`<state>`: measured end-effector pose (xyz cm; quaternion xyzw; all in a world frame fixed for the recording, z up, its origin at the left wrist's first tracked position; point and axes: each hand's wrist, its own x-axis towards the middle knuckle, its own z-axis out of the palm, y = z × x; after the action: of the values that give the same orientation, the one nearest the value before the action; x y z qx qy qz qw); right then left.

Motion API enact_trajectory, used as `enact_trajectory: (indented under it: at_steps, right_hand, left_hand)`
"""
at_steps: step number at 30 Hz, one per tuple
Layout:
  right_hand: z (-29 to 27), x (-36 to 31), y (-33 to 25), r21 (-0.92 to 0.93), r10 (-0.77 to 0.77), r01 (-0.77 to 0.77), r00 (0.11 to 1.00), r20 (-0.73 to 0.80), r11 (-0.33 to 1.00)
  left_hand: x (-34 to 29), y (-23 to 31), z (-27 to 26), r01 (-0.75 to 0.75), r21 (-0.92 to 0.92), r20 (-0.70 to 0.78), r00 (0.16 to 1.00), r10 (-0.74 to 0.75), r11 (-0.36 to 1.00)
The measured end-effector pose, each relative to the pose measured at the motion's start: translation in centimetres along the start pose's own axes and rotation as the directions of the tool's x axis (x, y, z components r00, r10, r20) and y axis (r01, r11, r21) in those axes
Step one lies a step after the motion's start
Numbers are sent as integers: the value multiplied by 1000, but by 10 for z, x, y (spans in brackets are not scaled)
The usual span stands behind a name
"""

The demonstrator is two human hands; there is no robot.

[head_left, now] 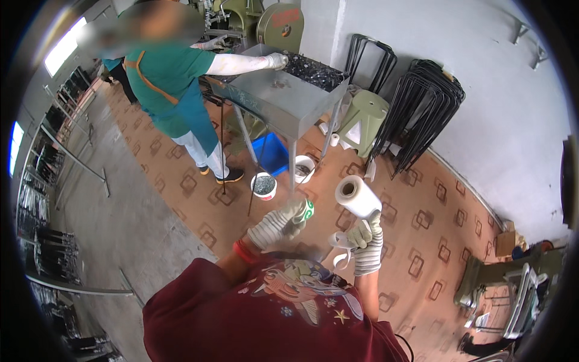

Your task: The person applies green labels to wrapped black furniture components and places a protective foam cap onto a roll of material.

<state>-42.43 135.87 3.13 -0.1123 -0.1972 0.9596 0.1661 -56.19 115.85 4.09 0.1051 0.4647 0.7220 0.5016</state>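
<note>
Both of my hands wear pale striped work gloves. My left hand point(282, 224) is closed round a small white roll with green markings point(307, 210), perhaps tape. My right hand point(367, 235) grips the near end of a thick roll of white plastic film point(362, 200), whose hollow core faces away from me. Beside the fingers of that hand hangs a pale, curled strip point(342, 260), joined to a small whitish piece; I cannot make out exactly what it is. A gap separates the two hands.
Ahead, a co-worker in green point(169, 78) reaches over a metal table point(283, 99) bearing dark small parts. Under it are a blue bin point(270, 154) and white buckets point(264, 186). A green stool point(363, 117) and black metal frames point(422, 102) stand by the wall; racks line the left.
</note>
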Motion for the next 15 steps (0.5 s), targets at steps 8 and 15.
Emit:
enact_trajectory:
  at_steps: [8, 15]
  right_hand:
    - [-27, 88, -77, 2, 58, -60, 969, 240, 998]
    - [-32, 199, -147, -7, -43, 43, 999, -26, 999]
  left_hand:
    - [167, 5, -24, -149, 326, -44, 984, 172, 934]
    - [301, 123, 2, -98, 165, -216, 967, 133, 981]
